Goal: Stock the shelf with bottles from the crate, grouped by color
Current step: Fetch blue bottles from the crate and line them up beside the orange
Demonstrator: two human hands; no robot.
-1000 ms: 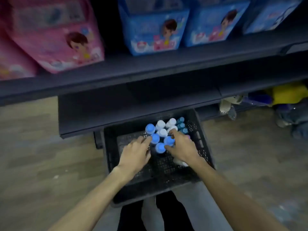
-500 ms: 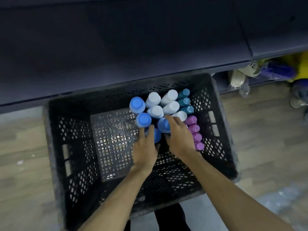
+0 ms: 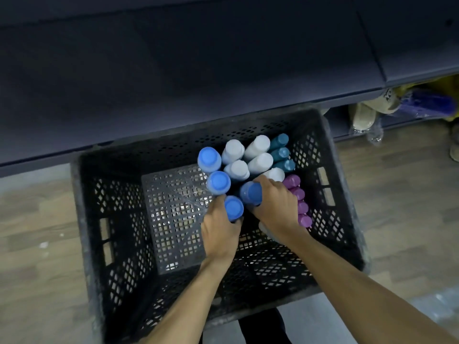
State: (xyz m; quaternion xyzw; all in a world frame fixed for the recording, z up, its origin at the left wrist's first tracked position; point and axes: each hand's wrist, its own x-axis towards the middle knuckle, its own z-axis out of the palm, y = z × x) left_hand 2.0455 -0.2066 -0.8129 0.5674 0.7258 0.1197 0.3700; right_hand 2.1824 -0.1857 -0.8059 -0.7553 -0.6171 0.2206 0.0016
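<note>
Right hand (image 3: pixel 275 204) has tilted its blue bottle (image 3: pixel 251 196) leftward.

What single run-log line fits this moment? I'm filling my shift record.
left hand: grips bright blue plastic bottle | right hand: grips second blue bottle | both inside black perforated plastic crate

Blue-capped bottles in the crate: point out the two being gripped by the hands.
The two nearest the person: the left hand grips the closest blue-capped bottle, and the right hand grips the tilted one beside it. The other two stand untouched.
</note>
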